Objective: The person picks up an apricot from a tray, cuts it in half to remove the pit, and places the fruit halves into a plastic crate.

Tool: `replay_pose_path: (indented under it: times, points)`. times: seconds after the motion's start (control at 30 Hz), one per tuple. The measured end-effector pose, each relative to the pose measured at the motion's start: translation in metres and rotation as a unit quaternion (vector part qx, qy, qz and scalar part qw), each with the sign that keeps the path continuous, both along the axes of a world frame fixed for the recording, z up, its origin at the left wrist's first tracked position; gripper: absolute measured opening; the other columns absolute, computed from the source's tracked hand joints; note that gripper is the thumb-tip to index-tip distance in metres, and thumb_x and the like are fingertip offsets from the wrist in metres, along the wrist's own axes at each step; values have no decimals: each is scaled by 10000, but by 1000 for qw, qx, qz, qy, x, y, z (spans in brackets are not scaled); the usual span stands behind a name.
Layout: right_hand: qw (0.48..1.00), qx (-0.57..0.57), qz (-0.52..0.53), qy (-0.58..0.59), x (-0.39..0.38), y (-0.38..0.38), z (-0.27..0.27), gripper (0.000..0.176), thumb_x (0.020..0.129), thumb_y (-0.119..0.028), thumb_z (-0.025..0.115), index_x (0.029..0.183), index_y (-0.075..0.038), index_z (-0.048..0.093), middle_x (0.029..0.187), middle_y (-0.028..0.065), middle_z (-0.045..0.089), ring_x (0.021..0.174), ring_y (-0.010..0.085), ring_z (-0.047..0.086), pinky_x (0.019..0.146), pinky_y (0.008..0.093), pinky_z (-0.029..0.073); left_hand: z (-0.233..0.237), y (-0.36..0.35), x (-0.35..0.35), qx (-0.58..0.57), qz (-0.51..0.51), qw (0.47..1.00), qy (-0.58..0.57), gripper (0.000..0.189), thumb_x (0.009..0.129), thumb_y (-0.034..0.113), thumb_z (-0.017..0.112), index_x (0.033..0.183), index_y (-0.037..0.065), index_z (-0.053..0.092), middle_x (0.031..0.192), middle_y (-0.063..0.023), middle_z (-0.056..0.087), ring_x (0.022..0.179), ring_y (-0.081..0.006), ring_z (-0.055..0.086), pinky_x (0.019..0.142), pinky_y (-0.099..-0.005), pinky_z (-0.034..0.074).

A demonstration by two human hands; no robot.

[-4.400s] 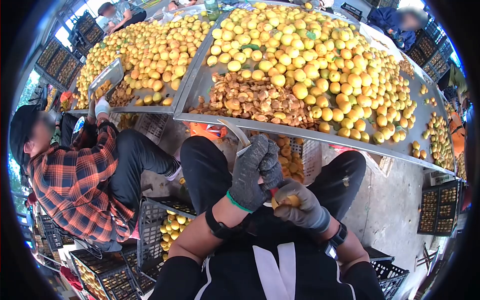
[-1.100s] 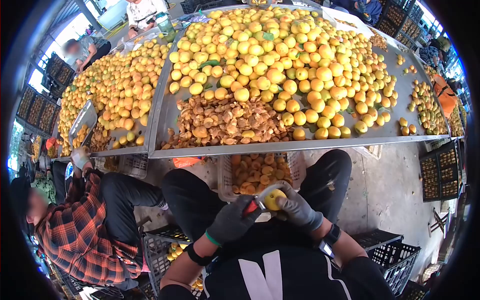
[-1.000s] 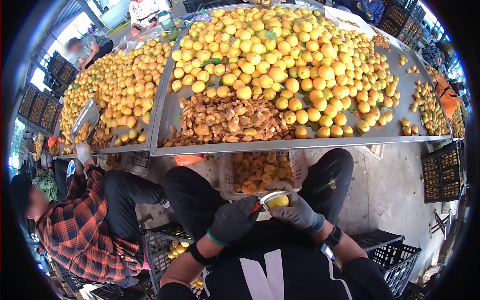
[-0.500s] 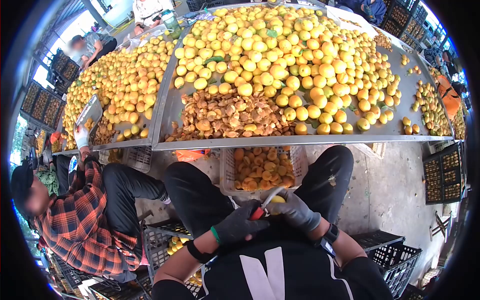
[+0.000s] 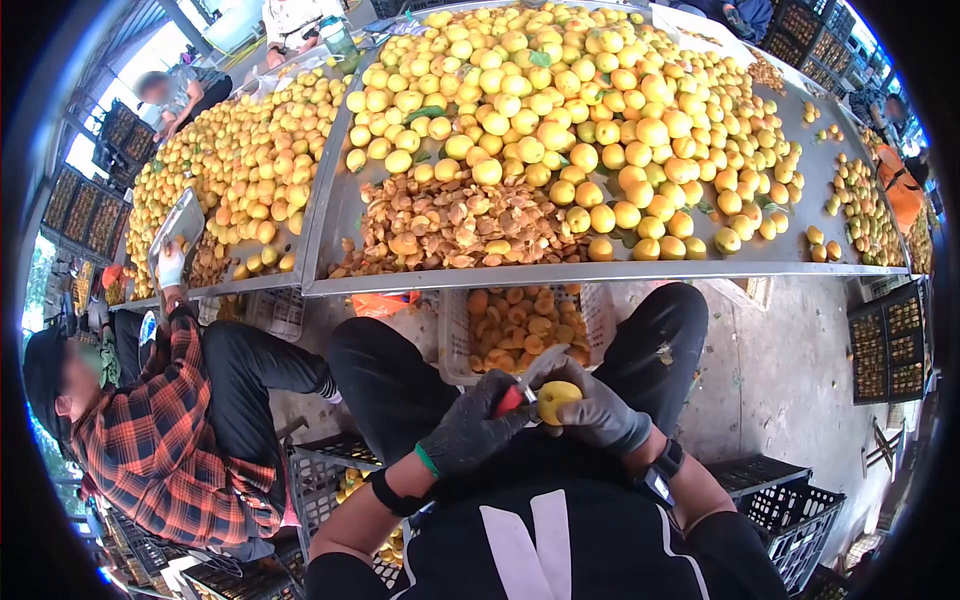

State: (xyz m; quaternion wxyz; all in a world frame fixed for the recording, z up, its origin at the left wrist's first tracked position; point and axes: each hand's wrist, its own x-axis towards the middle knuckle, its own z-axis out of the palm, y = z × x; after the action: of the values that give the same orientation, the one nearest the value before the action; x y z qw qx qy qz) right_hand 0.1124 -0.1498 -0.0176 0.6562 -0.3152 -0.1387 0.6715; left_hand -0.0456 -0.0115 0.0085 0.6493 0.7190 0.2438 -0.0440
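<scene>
My left hand (image 5: 475, 425), in a dark glove, is wrapped round the red handle (image 5: 508, 401) of a curved knife. The knife's grey blade (image 5: 540, 362) arcs up from the handle toward my right hand. In a grey glove, my right hand (image 5: 606, 413) grips a yellow apricot (image 5: 557, 402), its skin facing up close beside the handle. Both hands are together over my lap. Just beyond them, a pale plastic crate (image 5: 453, 350) on the floor between my knees holds halved apricots (image 5: 515, 330).
Whole apricots (image 5: 560, 130) are heaped on the metal table (image 5: 600, 272), with a pile of brown pits (image 5: 460, 225) near its front edge. A person in a plaid shirt (image 5: 150, 450) sits at my left. Black crates (image 5: 790, 515) stand at lower right.
My hands have risen slightly toward the crate. The apricot has turned and shows more fully in my right hand, while the knife has tilted.
</scene>
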Motion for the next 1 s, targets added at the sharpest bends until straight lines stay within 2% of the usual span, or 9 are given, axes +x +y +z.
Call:
replay_pose_path:
  times: [0.07, 0.1, 0.17, 0.2, 0.27, 0.37, 0.57, 0.77, 1.0]
  points:
    - [999, 18, -33, -26, -2, -1, 3, 451, 710, -129, 815, 1080, -56, 569, 997, 31, 573, 856, 114, 573, 745, 244, 500, 1, -1, 2, 194, 31, 976, -97, 351, 834, 212, 677, 1070, 30, 493, 845, -175, 596, 693, -365, 610, 614, -383, 489]
    - [995, 15, -19, -98, -1, -2, 2, 502, 701, -129, 824, 1114, -59, 547, 1007, 32, 571, 871, 113, 570, 758, 246, 499, -1, -3, 2, 194, 31, 976, -96, 351, 834, 212, 677, 1070, 30, 493, 845, -175, 596, 693, -365, 610, 614, -383, 489]
    - [974, 36, -17, -223, 0, 2, 13, 528, 723, -110, 810, 1159, -56, 517, 1047, 27, 571, 895, 105, 562, 774, 244, 498, -8, -8, 1, 383, 34, 916, -115, 300, 810, 161, 664, 1051, 34, 538, 810, -153, 614, 645, -334, 613, 574, -383, 489]
    - [974, 35, -15, -223, -2, 0, 17, 528, 723, -110, 810, 1159, -56, 517, 1047, 27, 571, 895, 105, 562, 774, 244, 498, -8, -8, 0, 382, 35, 916, -114, 300, 810, 161, 664, 1051, 34, 538, 810, -153, 614, 645, -334, 613, 574, -383, 489]
    - [975, -2, -31, -218, -5, -1, 22, 497, 743, -102, 794, 1159, -56, 525, 1081, 26, 570, 898, 88, 557, 769, 231, 492, -7, -7, 0, 547, 9, 824, -149, 290, 769, 139, 663, 1031, 41, 591, 819, -146, 643, 639, -295, 627, 539, -391, 488]
    - [980, -23, -71, -182, -15, -3, 31, 409, 773, -58, 753, 1130, -52, 554, 1025, 23, 598, 805, 75, 570, 699, 210, 488, -17, -9, -7, 629, -23, 760, -161, 284, 751, 136, 663, 1018, 49, 623, 870, -161, 658, 615, -266, 628, 488, -383, 479]
    - [982, -49, -81, -164, -18, -7, 17, 302, 828, -55, 675, 1110, -57, 567, 819, 40, 622, 574, 80, 530, 527, 196, 441, -20, -13, -7, 603, -35, 769, -207, 319, 750, 139, 656, 1038, 16, 597, 883, -168, 662, 605, -276, 629, 460, -389, 480]
    - [983, -63, -78, -156, -22, -11, 23, 218, 835, -74, 673, 1044, -59, 612, 825, 45, 626, 565, 80, 522, 509, 198, 426, -1, -10, -7, 490, -97, 858, -124, 378, 750, 218, 682, 1034, -3, 566, 825, -191, 631, 646, -317, 637, 500, -408, 495]
    - [970, -69, -82, -219, -19, -9, 28, 162, 824, -57, 680, 983, -58, 649, 850, 26, 622, 651, 88, 551, 581, 189, 434, 4, -15, -8, 391, -103, 904, -140, 396, 796, 274, 685, 1031, -6, 533, 806, -203, 614, 711, -377, 628, 624, -423, 509]
